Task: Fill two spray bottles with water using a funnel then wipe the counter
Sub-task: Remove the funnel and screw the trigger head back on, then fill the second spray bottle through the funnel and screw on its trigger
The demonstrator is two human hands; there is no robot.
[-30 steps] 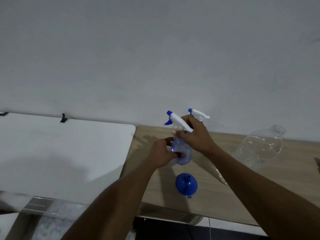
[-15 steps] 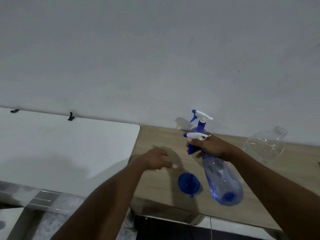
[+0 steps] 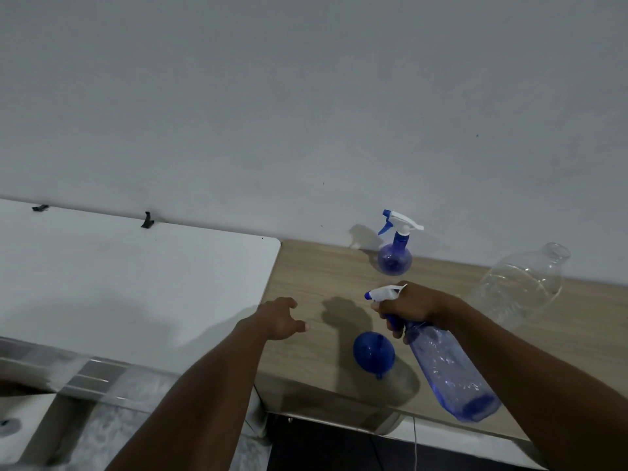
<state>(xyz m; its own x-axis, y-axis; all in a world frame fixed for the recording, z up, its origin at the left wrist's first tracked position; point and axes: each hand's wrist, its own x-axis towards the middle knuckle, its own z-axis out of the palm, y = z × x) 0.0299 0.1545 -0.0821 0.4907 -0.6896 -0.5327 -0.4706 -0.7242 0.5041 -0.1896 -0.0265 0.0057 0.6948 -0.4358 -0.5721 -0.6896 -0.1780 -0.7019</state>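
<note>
My right hand [image 3: 413, 305] grips the neck and trigger of a blue see-through spray bottle [image 3: 448, 368], which is tilted with its base toward me above the wooden counter [image 3: 316, 283]. A second blue spray bottle [image 3: 396, 248] with a white head stands upright at the back by the wall. A blue funnel [image 3: 373, 353] lies mouth-down on the counter between my hands. My left hand [image 3: 280, 319] hovers over the counter's left edge, fingers spread, holding nothing.
A large clear plastic bottle [image 3: 520, 288] without a cap lies tilted at the back right of the counter. A white tabletop [image 3: 119, 283] adjoins the counter on the left, with two small black clips at its far edge. The grey wall runs behind everything.
My left hand let go of the bottle and moved left. My right hand carried the bottle toward me and tipped its base forward. The second bottle at the back is now uncovered.
</note>
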